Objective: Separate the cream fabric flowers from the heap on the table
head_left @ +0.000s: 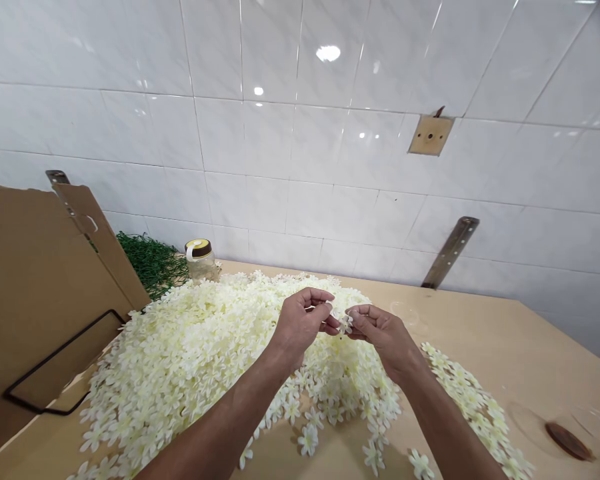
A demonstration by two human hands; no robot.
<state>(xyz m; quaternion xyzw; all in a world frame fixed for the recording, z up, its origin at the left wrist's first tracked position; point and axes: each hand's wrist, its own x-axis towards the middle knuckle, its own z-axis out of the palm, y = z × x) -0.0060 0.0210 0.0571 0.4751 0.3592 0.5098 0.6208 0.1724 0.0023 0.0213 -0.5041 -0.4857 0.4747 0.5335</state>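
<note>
My left hand (303, 320) and my right hand (377, 330) meet above a large heap of cream-white fabric flowers (195, 347) on a wooden table (520, 340). Both pinch one small white flower piece (344, 323) between their fingertips. The heap spreads below and to the left of my hands. A narrower row of the same flowers (473, 400) lies to the right of my right forearm.
A tall cardboard box (35, 287) stands at the left with a black wire handle. Green plastic foliage (153, 263) and a clear jar with a brown lid (200, 260) sit at the back by the white tiled wall. A dark oval mark (570, 441) shows at the table's right.
</note>
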